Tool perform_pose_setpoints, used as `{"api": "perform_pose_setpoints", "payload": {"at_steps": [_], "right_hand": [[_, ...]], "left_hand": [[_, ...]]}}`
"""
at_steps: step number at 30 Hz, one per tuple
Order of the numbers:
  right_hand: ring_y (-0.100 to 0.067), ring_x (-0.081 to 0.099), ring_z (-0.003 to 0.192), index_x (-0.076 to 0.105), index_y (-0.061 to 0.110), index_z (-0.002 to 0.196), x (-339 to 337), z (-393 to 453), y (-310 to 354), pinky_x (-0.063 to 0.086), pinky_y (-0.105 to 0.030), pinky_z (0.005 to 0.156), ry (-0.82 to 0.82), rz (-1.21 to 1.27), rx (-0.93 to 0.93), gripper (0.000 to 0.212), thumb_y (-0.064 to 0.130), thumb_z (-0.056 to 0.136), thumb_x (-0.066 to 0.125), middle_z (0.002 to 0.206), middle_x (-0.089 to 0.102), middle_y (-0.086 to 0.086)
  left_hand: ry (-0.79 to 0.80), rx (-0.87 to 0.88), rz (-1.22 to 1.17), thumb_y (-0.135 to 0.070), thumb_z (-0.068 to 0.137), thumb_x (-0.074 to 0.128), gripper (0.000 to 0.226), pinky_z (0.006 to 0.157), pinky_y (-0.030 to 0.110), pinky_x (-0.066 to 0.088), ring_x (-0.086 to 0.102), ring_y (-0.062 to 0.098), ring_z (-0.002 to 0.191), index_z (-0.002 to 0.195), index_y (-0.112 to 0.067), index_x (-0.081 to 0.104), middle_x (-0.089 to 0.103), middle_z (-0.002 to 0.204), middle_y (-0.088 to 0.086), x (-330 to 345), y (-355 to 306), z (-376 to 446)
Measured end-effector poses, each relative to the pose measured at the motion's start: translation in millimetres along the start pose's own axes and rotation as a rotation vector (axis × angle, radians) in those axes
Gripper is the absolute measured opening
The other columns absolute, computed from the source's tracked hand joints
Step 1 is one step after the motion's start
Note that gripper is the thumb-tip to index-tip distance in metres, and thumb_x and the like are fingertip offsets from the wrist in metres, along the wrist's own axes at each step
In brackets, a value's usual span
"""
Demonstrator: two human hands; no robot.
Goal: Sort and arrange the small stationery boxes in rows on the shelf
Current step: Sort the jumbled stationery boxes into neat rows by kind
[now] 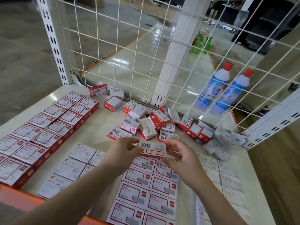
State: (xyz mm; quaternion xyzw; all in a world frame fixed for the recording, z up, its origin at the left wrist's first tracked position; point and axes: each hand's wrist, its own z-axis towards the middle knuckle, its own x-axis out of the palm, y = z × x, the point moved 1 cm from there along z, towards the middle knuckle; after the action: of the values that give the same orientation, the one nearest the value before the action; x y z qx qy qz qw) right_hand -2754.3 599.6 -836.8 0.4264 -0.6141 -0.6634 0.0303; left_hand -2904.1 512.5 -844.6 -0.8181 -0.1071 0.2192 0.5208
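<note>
A small red-and-white staple box [152,148], barcode side up, is held between both hands above the shelf [97,125]. My left hand [125,151] pinches its left end and my right hand [180,153] grips its right end. Under the hands lie two rows of red-framed staple boxes [146,190]. White paper-clip boxes [71,168] lie to their left and white STAPLES boxes [228,177] to their right. Two rows of larger red boxes [42,129] run along the left side. A loose pile of mixed boxes [155,122] sits behind the hands.
A white wire grid [146,54] closes the back and right of the shelf. Two blue-and-white bottles with red caps [227,90] stand behind the grid on the right. An orange edge [19,198] borders the shelf front. Three stray boxes [107,96] lie near the back left.
</note>
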Motion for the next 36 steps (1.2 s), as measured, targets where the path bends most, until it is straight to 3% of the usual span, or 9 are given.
{"api": "perform_pose_setpoints", "payload": {"at_steps": [4, 8, 10, 15, 19, 22, 25, 30, 36], "right_hand": [[0.01, 0.051, 0.104, 0.053, 0.047, 0.101, 0.7, 0.5, -0.9, 0.045, -0.015, 0.089, 0.011, -0.051, -0.02, 0.044, 0.011, 0.08, 0.069, 0.112, 0.056, 0.022], [0.006, 0.056, 0.098, 0.058, 0.042, 0.104, -2.6, 1.1, -2.7, 0.049, -0.02, 0.088, 0.02, -0.014, 0.034, 0.034, 0.018, 0.082, 0.069, 0.108, 0.06, 0.019], [0.002, 0.059, 0.096, 0.061, 0.037, 0.102, -5.6, 1.0, -1.4, 0.05, -0.017, 0.081, 0.024, 0.078, 0.081, 0.027, 0.019, 0.084, 0.067, 0.104, 0.063, 0.016], [-0.01, 0.067, 0.088, 0.069, 0.027, 0.096, -6.9, 3.4, -2.8, 0.051, -0.023, 0.081, 0.049, 0.238, 0.18, 0.012, 0.022, 0.085, 0.064, 0.092, 0.072, 0.004], [-0.014, 0.069, 0.086, 0.068, 0.019, 0.101, -2.9, 5.0, -10.2, 0.052, -0.037, 0.09, 0.081, 0.273, 0.241, 0.019, 0.03, 0.087, 0.061, 0.091, 0.073, 0.0], [-0.011, 0.067, 0.092, 0.065, 0.025, 0.102, -1.5, 3.6, -13.3, 0.05, -0.036, 0.091, 0.087, 0.187, 0.241, 0.037, 0.053, 0.08, 0.059, 0.096, 0.072, 0.007], [-0.001, 0.063, 0.092, 0.062, 0.031, 0.105, -1.9, 1.4, -7.5, 0.051, -0.022, 0.083, 0.09, 0.067, 0.185, 0.02, 0.039, 0.088, 0.057, 0.098, 0.068, 0.014], [0.001, 0.061, 0.094, 0.051, 0.037, 0.119, 0.5, 1.5, -5.1, 0.05, -0.017, 0.077, 0.11, -0.003, 0.117, 0.04, 0.023, 0.085, 0.066, 0.103, 0.065, 0.014], [0.004, 0.066, 0.084, 0.063, 0.035, 0.099, 3.5, 0.8, -2.7, 0.053, -0.016, 0.071, 0.05, 0.166, 0.132, 0.019, 0.018, 0.09, 0.059, 0.089, 0.07, 0.017]], "left_hand": [[0.013, -0.008, -0.003, -0.017, 0.093, 0.051, 0.03, 0.047, 0.009, 0.045, 0.062, -0.001, 0.059, 0.123, -0.014, 0.055, 0.062, 0.076, -0.014, 0.9, 1.0, -0.1], [0.026, 0.052, -0.051, -0.021, 0.093, 0.052, 0.012, 0.051, 0.01, 0.047, 0.064, -0.003, 0.061, 0.102, -0.025, 0.057, 0.065, 0.075, -0.016, -1.8, 1.8, -1.8], [0.051, 0.093, -0.06, -0.018, 0.09, 0.056, 0.013, 0.058, 0.013, 0.051, 0.065, -0.002, 0.069, 0.095, -0.031, 0.055, 0.067, 0.08, -0.016, -2.8, 0.8, -3.6], [0.013, 0.192, 0.068, -0.018, 0.088, 0.059, 0.029, 0.084, 0.029, 0.054, 0.063, 0.007, 0.094, 0.115, -0.027, 0.058, 0.066, 0.098, -0.012, -6.8, 2.6, -0.9], [0.044, 0.236, 0.107, -0.018, 0.088, 0.06, 0.019, 0.06, 0.012, 0.052, 0.065, -0.005, 0.072, 0.084, -0.037, 0.059, 0.065, 0.075, -0.022, -10.8, -0.1, -4.3], [0.027, 0.231, 0.151, -0.023, 0.088, 0.058, 0.01, 0.056, 0.016, 0.053, 0.067, 0.002, 0.069, 0.084, -0.032, 0.061, 0.067, 0.076, -0.017, -10.4, 0.6, -4.6], [0.003, 0.199, 0.165, -0.027, 0.09, 0.056, 0.009, 0.058, 0.025, 0.057, 0.068, 0.011, 0.068, 0.084, -0.029, 0.063, 0.068, 0.077, -0.01, -9.5, 1.1, -3.2], [-0.006, 0.098, 0.058, -0.024, 0.091, 0.054, 0.022, 0.045, 0.012, 0.048, 0.064, 0.0, 0.052, 0.071, -0.023, 0.062, 0.065, 0.057, -0.013, -10.9, 4.6, 2.1], [0.023, 0.034, -0.012, -0.026, 0.09, 0.055, 0.019, 0.047, 0.015, 0.05, 0.067, 0.005, 0.055, 0.073, -0.025, 0.063, 0.067, 0.057, -0.014, -7.4, 6.1, 1.1]]}}
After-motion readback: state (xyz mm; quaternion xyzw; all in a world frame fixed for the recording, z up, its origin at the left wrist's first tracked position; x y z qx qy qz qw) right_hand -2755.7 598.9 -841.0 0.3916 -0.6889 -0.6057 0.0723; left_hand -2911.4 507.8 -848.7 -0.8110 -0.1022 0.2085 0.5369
